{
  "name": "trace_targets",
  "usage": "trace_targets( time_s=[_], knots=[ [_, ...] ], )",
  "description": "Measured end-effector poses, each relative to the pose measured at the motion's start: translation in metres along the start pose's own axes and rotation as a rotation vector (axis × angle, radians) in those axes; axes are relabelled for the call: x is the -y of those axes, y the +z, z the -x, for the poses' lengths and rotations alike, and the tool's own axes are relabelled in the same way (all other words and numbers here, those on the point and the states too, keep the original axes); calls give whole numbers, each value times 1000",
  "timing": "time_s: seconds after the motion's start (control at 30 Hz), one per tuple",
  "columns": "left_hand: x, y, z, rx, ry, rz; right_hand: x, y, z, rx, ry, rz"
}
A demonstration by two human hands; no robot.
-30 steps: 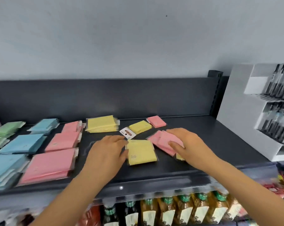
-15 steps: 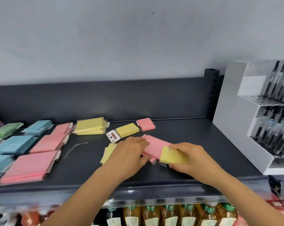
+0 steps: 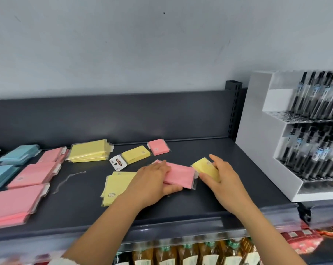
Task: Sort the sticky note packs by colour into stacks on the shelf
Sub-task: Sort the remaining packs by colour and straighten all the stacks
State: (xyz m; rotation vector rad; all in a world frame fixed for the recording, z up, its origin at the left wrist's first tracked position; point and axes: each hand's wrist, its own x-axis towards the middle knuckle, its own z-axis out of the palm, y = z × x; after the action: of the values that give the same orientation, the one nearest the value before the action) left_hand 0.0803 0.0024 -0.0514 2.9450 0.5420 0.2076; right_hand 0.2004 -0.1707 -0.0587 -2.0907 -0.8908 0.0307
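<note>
Here, in the head view, the person's left hand [image 3: 154, 180] gripped a pink pack [image 3: 181, 174] lying on the dark shelf [image 3: 181, 209], fingers spread over its left end and thumb tucked against its near edge. The right hand [image 3: 224, 181], just beside it, closed round a small yellow pack [image 3: 204, 168], pinched between thumb and fingers and tilted, its corner touching the pink pack's wrapper. Under the left wrist lay flat yellow packs [image 3: 117, 185], partly hidden by the forearm.

Behind the hands sat a labelled yellow pack [image 3: 136, 156], a small pink pack [image 3: 159, 147] and a yellow stack [image 3: 90, 152] near the back panel. Further left stood three pink stacks [image 3: 34, 173] in a row (front to back), with blue stacks [image 3: 18, 154] beyond them. A loose clear plastic strip [image 3: 68, 178] lay between the pink stacks and the flat yellow packs. To the right, a white pen display [image 3: 267, 150] stood on the shelf, well apart from the hands; bottles [image 3: 181, 253] lined the level below.
</note>
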Motion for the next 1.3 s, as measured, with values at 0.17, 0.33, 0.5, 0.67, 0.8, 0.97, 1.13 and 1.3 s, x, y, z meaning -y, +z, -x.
trace_targets(
  time_s=[0.17, 0.33, 0.5, 0.67, 0.8, 0.97, 1.13, 1.3],
  knots=[
    [-7, -1, 0, -179, -58, 7, -2, 1, 0, -25, 15, -60],
    [3, 8, 2, -202, -50, 91, -2, 2, -1, -14, 15, -24],
    [6, 6, 0, -288, -51, 143, -1, 4, 1, -8, -7, 0],
    [6, -5, 2, -403, -39, 119, 10, 0, 2, -36, -84, -41],
    [5, -24, 16, -520, -50, 115, 18, -9, 1, -123, -97, -94],
    [7, -37, 67, -617, -102, 73, 24, -9, 8, -188, -124, -110],
    [12, -35, 107, -642, -273, 103, 50, 22, 14, -98, -194, -219],
    [31, -42, 141, -649, -321, 55, 77, 57, 26, 7, -281, -327]
  ],
)
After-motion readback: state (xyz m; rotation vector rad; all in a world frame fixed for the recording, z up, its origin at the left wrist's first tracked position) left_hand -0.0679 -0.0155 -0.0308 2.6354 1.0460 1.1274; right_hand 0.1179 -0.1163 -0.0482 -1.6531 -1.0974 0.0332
